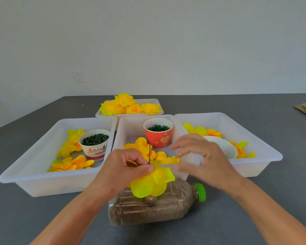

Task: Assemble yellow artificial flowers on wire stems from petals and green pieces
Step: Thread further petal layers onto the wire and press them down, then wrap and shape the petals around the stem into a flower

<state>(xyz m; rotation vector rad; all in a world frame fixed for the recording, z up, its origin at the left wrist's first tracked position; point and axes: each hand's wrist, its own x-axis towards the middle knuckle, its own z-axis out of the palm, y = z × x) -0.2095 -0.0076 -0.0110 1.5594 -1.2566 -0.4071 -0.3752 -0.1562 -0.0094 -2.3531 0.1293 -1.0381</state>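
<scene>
Two hands: left hand (125,167) pinches the thin dark wire stem (149,151) with soft yellow fabric petals (152,183) bunched just below its grip; right hand (200,156) blurred, fingers loosely spread, looks empty.
Location: flower held above the clear plastic bottle of brown grit with green cap (155,207), lying on the grey tabletop (254,200).
Risk 1: petals slide off the stem if the pinch loosens; fabric is limp and slick.
Risk 2: thin wire bends under side load.
Risk 3: red paper cup of small green rings (158,133), just beyond the right hand, tips if knocked.
Trays: white translucent plastic tray (131,124), rigid, smooth.
</scene>
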